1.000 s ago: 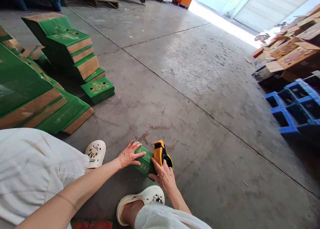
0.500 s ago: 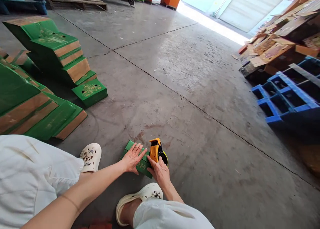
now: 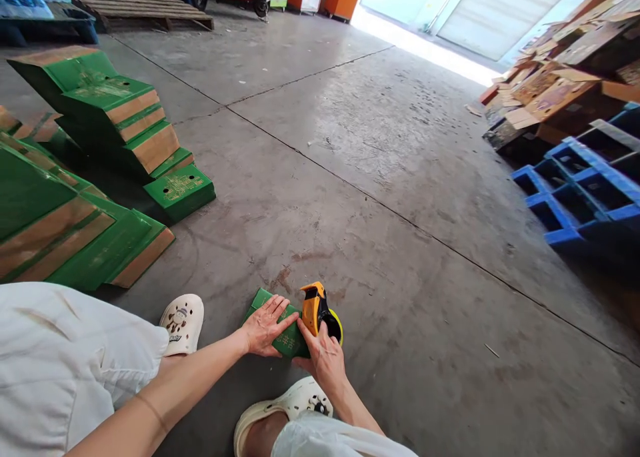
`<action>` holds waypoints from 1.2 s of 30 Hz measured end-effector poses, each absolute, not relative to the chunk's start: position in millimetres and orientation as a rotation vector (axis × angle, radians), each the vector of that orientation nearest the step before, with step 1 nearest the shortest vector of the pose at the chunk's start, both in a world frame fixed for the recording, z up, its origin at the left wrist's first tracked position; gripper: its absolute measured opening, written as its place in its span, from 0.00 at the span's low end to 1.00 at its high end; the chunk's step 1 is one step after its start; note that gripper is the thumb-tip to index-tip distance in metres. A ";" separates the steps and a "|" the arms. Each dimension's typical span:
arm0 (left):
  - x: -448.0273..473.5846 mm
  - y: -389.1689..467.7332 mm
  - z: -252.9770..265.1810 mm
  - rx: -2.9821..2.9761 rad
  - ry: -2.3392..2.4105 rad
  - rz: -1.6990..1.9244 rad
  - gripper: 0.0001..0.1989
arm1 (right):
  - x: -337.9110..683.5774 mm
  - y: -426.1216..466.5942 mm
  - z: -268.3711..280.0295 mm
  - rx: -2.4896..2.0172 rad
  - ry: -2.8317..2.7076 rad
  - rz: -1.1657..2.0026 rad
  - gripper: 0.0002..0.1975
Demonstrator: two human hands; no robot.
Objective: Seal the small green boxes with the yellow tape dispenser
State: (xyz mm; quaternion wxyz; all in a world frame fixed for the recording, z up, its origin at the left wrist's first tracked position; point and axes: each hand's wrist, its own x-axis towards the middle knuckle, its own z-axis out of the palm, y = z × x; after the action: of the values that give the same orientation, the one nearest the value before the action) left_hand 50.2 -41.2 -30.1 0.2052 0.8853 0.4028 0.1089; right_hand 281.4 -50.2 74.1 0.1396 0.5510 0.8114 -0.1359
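Note:
A small green cardboard box [image 3: 291, 340] with pale printed characters lies on the floor between my feet. My left hand [image 3: 267, 326] rests on top of it, palm down with the fingers stretched out. On its right side, my right hand [image 3: 326, 358] is wrapped round an orange and black tape dispenser [image 3: 312, 306] with a yellow-green rim. The dispenser stands close against the box's right end, and the thumb side of the right hand meets the box there. My hands partly cover the box's top.
Green and brown cartons [image 3: 125, 120] are stacked in leaning piles at left. Blue plastic pallets [image 3: 583, 177] and a heap of open cardboard boxes [image 3: 560, 104] stand at right. A wooden pallet [image 3: 145, 2] lies at the back. My white clogs [image 3: 183, 320] flank the work.
The view has shifted slightly. Both hands, the box and the tape dispenser appear a little lower and further right; the right hand still holds the dispenser and the left still presses flat.

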 end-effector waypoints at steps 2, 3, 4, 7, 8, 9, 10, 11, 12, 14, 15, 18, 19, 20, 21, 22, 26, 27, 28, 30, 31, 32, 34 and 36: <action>50.1 -40.5 -30.0 2.481 1.117 0.307 0.60 | 287.7 -50.6 66.1 1.629 2.426 -0.355 0.38; 49.9 -40.0 -29.6 2.488 1.116 0.306 0.60 | 291.4 -50.4 61.4 1.667 2.469 -0.348 0.31; 49.7 -39.5 -28.9 2.495 1.114 0.305 0.60 | 295.3 -49.6 56.9 1.715 2.515 -0.361 0.25; 48.9 -38.8 -25.9 2.511 1.112 0.312 0.59 | 307.9 -42.7 49.8 1.884 2.633 -0.569 0.22; 48.5 -38.8 -24.9 2.511 1.116 0.318 0.59 | 312.1 -39.3 51.4 1.946 2.648 -0.693 0.23; 48.2 -38.9 -24.0 2.509 1.120 0.326 0.58 | 316.0 -35.6 55.3 2.013 2.645 -0.838 0.23; 47.9 -39.0 -23.4 2.505 1.124 0.333 0.58 | 319.6 -32.1 61.4 2.084 2.624 -1.005 0.25; 47.5 -39.1 -23.2 2.501 1.125 0.337 0.58 | 322.6 -29.1 69.3 2.160 2.581 -1.191 0.28; 47.2 -39.1 -23.2 2.499 1.122 0.338 0.58 | 324.6 -27.0 78.4 2.229 2.512 -1.406 0.33; 46.6 -38.8 -23.4 2.501 1.107 0.337 0.58 | 325.1 -25.8 96.8 2.324 2.290 -1.893 0.43; 46.3 -38.6 -23.3 2.502 1.101 0.339 0.59 | 323.3 -26.9 104.5 2.339 2.149 -2.128 0.47; 45.9 -37.9 -21.4 2.488 1.110 0.356 0.57 | 311.8 -34.4 114.6 2.249 1.795 -2.617 0.49; 46.1 -37.6 -20.4 2.478 1.119 0.359 0.57 | 307.5 -37.4 113.5 2.205 1.739 -2.681 0.46; 46.3 -37.3 -19.5 2.467 1.131 0.359 0.57 | 303.9 -40.3 110.8 2.175 1.706 -2.705 0.43; 46.7 -37.1 -18.8 2.459 1.142 0.360 0.57 | 301.5 -42.9 107.1 2.168 1.687 -2.707 0.39; 47.2 -36.9 -18.4 2.455 1.152 0.363 0.58 | 300.5 -45.2 103.1 2.181 1.677 -2.698 0.37; 48.3 -36.8 -18.5 2.462 1.156 0.365 0.63 | 303.3 -51.3 93.7 2.120 1.622 -2.704 0.38; 48.2 -36.9 -18.7 2.464 1.157 0.361 0.63 | 303.1 -52.1 94.2 2.038 1.602 -2.695 0.39; 48.0 -36.9 -18.7 2.463 1.159 0.357 0.63 | 301.6 -52.5 95.6 1.967 1.595 -2.665 0.39; 47.6 -36.4 -18.4 2.460 1.157 0.356 0.61 | 295.7 -51.4 100.3 1.923 1.645 -2.543 0.36; 47.7 -35.8 -18.2 2.460 1.153 0.357 0.60 | 292.0 -50.0 102.9 1.957 1.701 -2.461 0.34; 47.9 -35.1 -17.9 2.461 1.146 0.360 0.58 | 288.5 -48.0 105.4 2.012 1.760 -2.379 0.32; 48.7 -33.4 -18.0 2.469 1.134 0.370 0.57 | 283.5 -43.4 109.3 2.118 1.834 -2.258 0.32; 48.6 -32.6 -19.6 2.476 1.134 0.389 0.59 | 281.2 -39.0 111.8 2.166 1.839 -2.238 0.34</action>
State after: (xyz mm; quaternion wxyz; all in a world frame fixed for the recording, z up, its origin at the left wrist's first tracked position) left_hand 48.6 -32.6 -19.6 0.1940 0.8829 0.4044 0.1388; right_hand 281.2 -39.0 111.8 -0.2357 0.5819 0.4941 -0.6013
